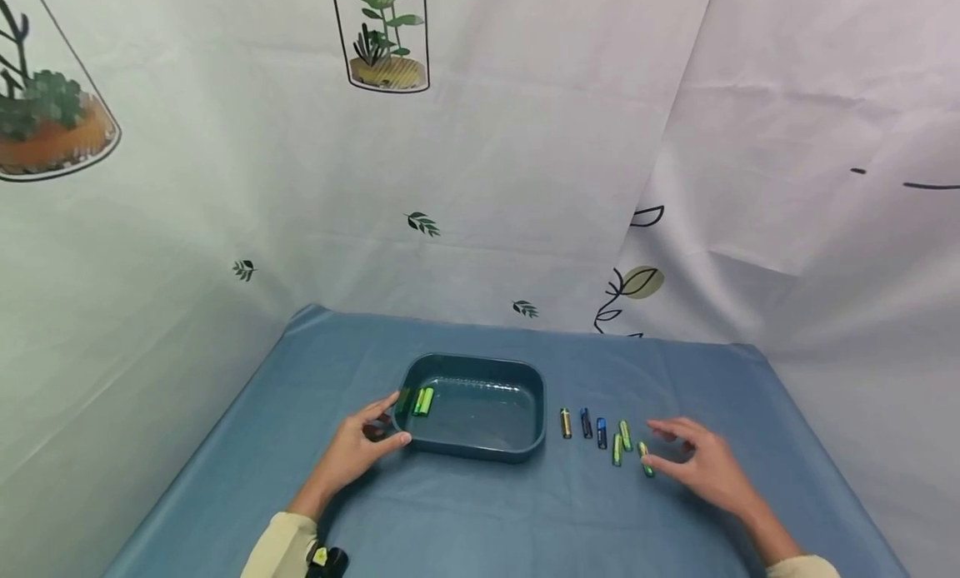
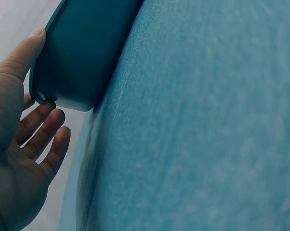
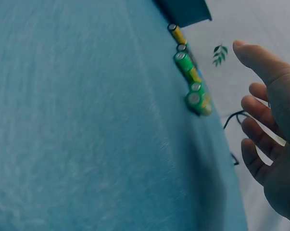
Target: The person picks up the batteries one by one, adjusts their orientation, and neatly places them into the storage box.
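A dark teal rectangular tray (image 1: 480,455) stands on the blue cloth. My left hand (image 1: 358,446) rests against its left end, thumb at the front rim and fingertips at the left side. In the left wrist view the fingers (image 2: 52,126) are spread loosely, touching the tray's corner. Two green batteries (image 1: 423,401) lie side by side inside the tray at the left. My right hand (image 1: 705,463) hovers with thumb and fingers apart beside the rightmost green battery (image 1: 647,460). Nothing is visible between them in the right wrist view, where the batteries (image 3: 195,98) sit apart from the hand.
Right of the tray lie a gold battery (image 1: 566,423), a dark battery (image 1: 586,423), a blue-topped battery (image 1: 602,434) and two more green batteries (image 1: 617,450). Blue cloth (image 1: 480,520) covers the table. A white patterned curtain (image 1: 480,161) hangs behind it.
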`<action>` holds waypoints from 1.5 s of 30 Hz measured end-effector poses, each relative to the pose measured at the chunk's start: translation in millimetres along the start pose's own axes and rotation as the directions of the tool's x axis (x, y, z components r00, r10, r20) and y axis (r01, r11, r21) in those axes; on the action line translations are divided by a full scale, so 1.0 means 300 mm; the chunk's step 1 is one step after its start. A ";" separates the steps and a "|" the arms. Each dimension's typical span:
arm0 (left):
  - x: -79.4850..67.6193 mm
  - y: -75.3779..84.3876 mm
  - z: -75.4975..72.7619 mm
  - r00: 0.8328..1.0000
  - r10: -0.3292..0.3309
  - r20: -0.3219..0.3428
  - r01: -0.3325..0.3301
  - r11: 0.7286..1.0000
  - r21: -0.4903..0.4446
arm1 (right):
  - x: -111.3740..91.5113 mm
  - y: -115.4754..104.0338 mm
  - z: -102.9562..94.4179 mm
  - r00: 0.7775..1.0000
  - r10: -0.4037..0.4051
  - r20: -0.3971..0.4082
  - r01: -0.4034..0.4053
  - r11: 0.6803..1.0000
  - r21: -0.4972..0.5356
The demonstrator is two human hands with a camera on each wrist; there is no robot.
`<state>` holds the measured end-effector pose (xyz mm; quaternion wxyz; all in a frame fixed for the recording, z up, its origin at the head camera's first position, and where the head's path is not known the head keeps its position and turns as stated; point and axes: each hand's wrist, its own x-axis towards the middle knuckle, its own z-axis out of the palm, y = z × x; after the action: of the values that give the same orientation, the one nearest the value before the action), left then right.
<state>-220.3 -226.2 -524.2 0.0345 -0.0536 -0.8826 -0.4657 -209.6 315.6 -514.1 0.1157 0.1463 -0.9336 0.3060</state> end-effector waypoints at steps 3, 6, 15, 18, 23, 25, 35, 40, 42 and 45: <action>0.004 0.004 -0.001 1.000 0.008 0.005 -0.008 1.000 -0.001 | -0.002 0.020 0.004 1.000 -0.012 0.021 0.012 1.000 -0.003; 0.006 0.005 0.000 1.000 0.013 0.009 -0.012 1.000 -0.008 | -0.007 0.036 0.001 0.999 -0.022 0.042 0.022 1.000 0.004; -0.007 0.004 -0.002 1.000 -0.005 0.002 0.006 1.000 -0.029 | -0.027 0.062 0.000 0.990 -0.018 0.137 0.011 0.999 0.047; -0.009 0.002 0.002 1.000 0.001 -0.005 -0.001 1.000 -0.029 | -0.027 0.066 0.000 0.985 -0.010 0.172 -0.001 0.998 0.060; -0.008 0.000 0.003 1.000 0.016 -0.020 -0.016 1.000 -0.016 | -0.011 0.069 -0.006 0.975 0.005 0.223 -0.016 0.999 0.047; -0.008 0.000 0.004 1.000 0.017 -0.023 -0.017 1.000 -0.013 | -0.006 0.071 -0.007 0.970 0.010 0.242 -0.019 0.999 0.035; -0.012 0.000 0.004 1.000 0.004 -0.009 -0.004 1.000 -0.022 | -0.003 0.077 -0.003 0.954 0.016 0.301 -0.027 0.999 0.031; -0.011 0.002 0.003 1.000 0.003 -0.016 -0.004 0.999 -0.034 | -0.001 0.074 -0.003 0.952 0.022 0.304 -0.032 0.999 0.027; -0.011 0.003 0.002 1.000 0.002 -0.018 -0.003 1.000 -0.031 | 0.000 0.074 -0.004 0.952 0.025 0.304 -0.033 0.999 0.020; -0.009 0.005 0.001 1.000 -0.002 -0.015 0.002 0.999 -0.032 | 0.000 0.076 -0.004 0.953 0.021 0.302 -0.027 0.999 0.017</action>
<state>-217.5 -225.3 -523.6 0.0399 -0.0498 -0.8747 -0.4804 -217.4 334.0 -525.3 -0.0336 0.1811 -0.9388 0.2910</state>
